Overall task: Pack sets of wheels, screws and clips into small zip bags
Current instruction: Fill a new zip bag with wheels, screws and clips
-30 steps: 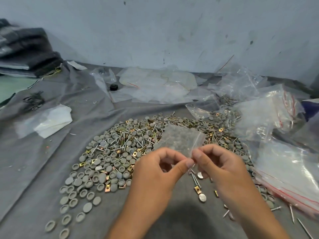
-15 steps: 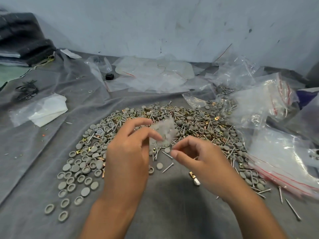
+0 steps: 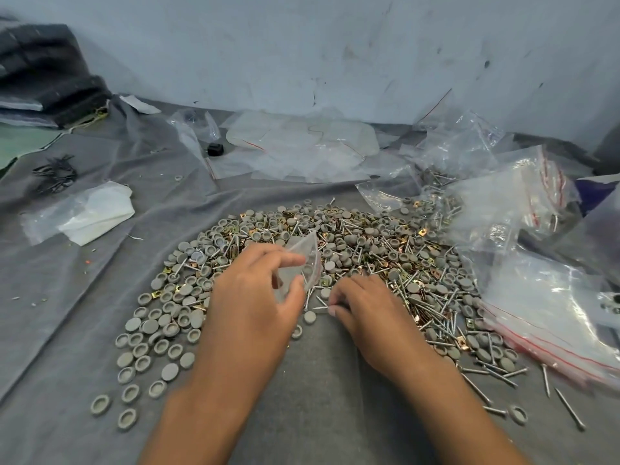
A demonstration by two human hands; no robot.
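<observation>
Head view: left hand (image 3: 248, 307) pinches small zip bag (image 3: 302, 260), red-striped edge tilted upright.

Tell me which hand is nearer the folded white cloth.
Left. The left hand, holding the small zip bag, is on the side of the folded white cloth; the right hand lies farther right.

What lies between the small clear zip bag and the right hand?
In the head view, between the small clear zip bag and the right hand lie a few loose silver screws on the grey cloth.
</observation>
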